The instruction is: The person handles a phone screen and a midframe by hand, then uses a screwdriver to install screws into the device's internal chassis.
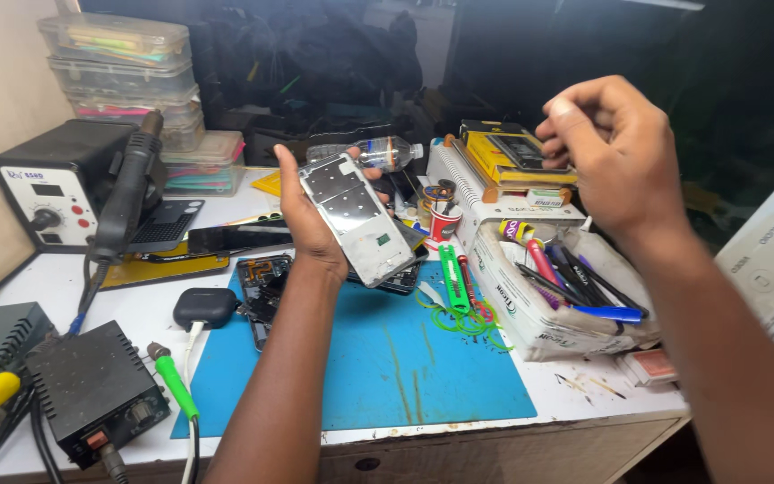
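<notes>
Silver phone frame (357, 220) sits gripped in the left hand (308, 220) above the blue mat (387, 358); the right hand (606, 148) hovers pinched (contents unclear). Inspection underway; refitting likely needs careful alignment.

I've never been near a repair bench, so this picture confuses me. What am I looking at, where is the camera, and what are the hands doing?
The camera sits on the person's head and looks down at their own two bare hands over a cluttered white workbench. The left hand holds up an opened phone frame, its pale inner side facing the camera. The right hand is raised with fingers curled; whether it pinches anything is too small to tell. Below lies a blue work mat with another dismantled phone on it. A hot-air station stands at the left, and a box of pens and tools at the right.
</notes>
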